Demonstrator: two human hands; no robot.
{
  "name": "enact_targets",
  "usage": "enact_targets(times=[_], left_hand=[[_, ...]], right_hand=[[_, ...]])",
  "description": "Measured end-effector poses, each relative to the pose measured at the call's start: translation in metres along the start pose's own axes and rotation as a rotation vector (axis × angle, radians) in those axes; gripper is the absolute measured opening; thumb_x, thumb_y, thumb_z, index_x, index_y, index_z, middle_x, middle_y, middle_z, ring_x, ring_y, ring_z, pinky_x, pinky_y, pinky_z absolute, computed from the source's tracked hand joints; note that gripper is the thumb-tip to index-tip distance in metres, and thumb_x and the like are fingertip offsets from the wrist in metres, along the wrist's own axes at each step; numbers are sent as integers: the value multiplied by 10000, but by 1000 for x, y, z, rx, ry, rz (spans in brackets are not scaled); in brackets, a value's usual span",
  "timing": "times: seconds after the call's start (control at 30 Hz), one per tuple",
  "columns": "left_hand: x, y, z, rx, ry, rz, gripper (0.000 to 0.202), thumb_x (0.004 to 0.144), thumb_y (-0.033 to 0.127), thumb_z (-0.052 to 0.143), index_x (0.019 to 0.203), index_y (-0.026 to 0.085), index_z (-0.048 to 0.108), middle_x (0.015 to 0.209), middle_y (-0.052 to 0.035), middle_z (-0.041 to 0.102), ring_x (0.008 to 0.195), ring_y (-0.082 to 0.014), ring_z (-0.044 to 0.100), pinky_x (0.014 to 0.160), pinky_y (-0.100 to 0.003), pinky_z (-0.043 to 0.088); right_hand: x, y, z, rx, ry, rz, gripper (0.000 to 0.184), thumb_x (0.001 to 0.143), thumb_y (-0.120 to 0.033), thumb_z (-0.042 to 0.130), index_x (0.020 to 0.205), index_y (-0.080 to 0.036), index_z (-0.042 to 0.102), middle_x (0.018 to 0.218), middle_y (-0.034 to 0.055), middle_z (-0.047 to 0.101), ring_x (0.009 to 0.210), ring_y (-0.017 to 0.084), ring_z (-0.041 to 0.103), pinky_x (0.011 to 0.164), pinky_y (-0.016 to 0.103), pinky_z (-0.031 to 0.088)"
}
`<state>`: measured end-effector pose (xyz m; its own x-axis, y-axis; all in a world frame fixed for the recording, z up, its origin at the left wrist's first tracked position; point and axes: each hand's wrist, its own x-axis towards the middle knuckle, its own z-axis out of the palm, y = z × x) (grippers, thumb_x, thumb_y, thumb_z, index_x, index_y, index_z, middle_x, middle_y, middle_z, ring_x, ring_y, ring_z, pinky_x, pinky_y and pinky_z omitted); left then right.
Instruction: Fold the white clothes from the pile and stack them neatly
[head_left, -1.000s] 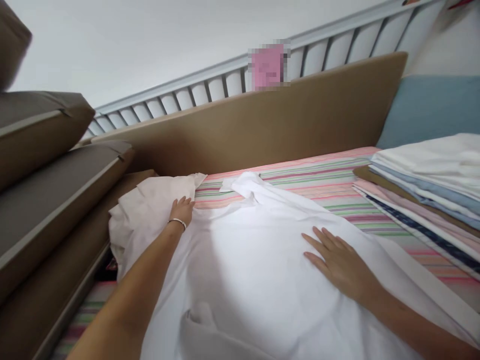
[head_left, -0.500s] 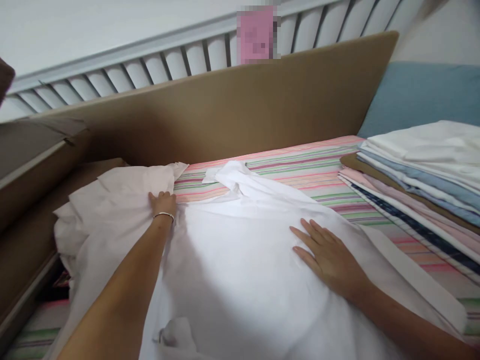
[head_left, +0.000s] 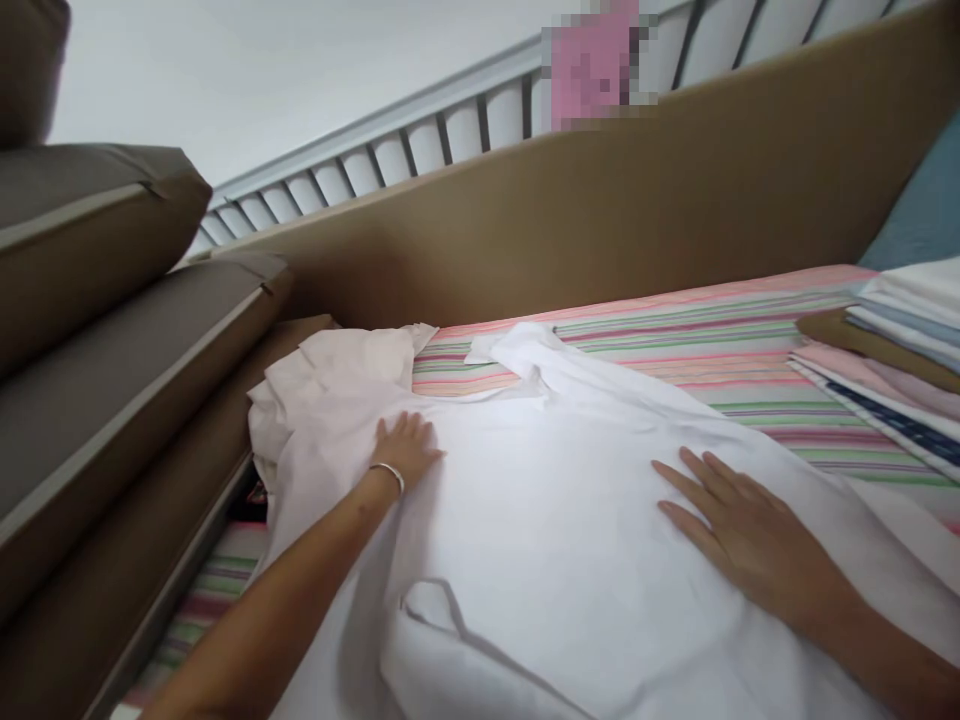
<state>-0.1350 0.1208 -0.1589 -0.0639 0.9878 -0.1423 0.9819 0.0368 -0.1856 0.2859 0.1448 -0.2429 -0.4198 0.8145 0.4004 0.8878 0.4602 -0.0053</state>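
Note:
A white shirt (head_left: 540,500) lies spread over a striped sheet, its collar end pointing away from me. My left hand (head_left: 407,447), with a silver bangle at the wrist, rests on the shirt's left side, fingers spread and pressed to the cloth. Over on the right part of the shirt, my right hand (head_left: 739,525) lies flat with its fingers apart. A bunched, creased sleeve (head_left: 322,370) sits beyond my left hand. Nearer to me, a folded-over edge of the cloth (head_left: 465,640) rises in a loose curl.
Folded clothes (head_left: 907,340) are stacked at the right on the striped sheet (head_left: 652,350). Brown and grey cushions (head_left: 112,400) pile up along the left. Behind stands a brown padded board (head_left: 562,210), with a white slatted rail (head_left: 427,145) and a blurred pink item (head_left: 592,70) above it.
My left hand has come nearer along the shirt, and its fingers have spread. The cloth beneath it looks smoother. The view has swung left, showing more of the cushions.

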Motion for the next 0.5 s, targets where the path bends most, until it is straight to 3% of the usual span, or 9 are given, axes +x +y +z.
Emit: enact_targets(times=[0.17,0.3,0.4,0.5], left_hand=[[-30,-76,-1,95,100,-45,491,880,478,277,1321,293,389,1463,-37,272,1349,-260,178,1050,-592,55],[-43,-123,5,73,161,-292,510,885,452,276,1354,260,333,1480,-62,220,1351,-269,170,1038,-599,88],[-50,-108,-1,42,295,-343,505,887,423,293,1344,219,358,1477,-86,222,1359,-282,134,1033,-597,110],[-72,-53,-2,47,453,-127,479,891,385,317,1334,214,380,1471,-87,238,1365,-246,129,1064,-536,106]], right_hand=[[0,-1,-3,-17,-20,-6,621,866,-565,179,1269,-217,498,1382,110,392,1300,275,293,1010,442,303],[2,-5,-9,-21,-49,-1,591,878,-523,188,1274,-201,485,1377,113,397,1298,282,292,1008,455,299],[3,-7,-12,-40,-51,-16,579,887,-494,187,1268,-188,496,1369,132,403,1286,288,312,997,450,316],[3,-7,-13,-37,-19,-50,611,878,-508,168,1249,-174,520,1348,147,427,1275,296,332,981,451,338]])
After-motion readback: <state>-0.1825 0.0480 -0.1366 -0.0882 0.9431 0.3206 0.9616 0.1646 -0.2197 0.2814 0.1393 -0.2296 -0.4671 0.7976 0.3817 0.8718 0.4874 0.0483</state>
